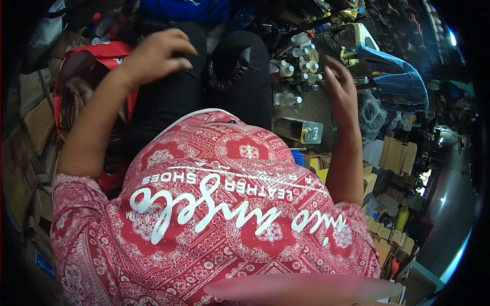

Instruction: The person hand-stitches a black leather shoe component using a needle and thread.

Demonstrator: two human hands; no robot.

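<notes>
My left hand [159, 55] is raised over my left thigh, fingers bent with the thumb apart, and nothing shows in it. Off to the right, my right hand [341, 84] hangs beside a cluster of plastic bottles [305, 65], its fingers stretched out and slightly blurred. On my right thigh lies a black piece [230, 71] that looks like a shoe upper, with a curved row of pale stitches along its edge. Its dark surface blends into my black trousers, so the outline is hard to make out. Neither hand touches it.
A red bag [104, 53] with brown, leather-like material stands left of my legs. Right of me are a rectangular tin [302, 130], a blue cloth-like item [395, 76] and a clear plastic bag [371, 115]. Cardboard boxes [397, 155] crowd both sides. Something blue [184, 10] lies ahead.
</notes>
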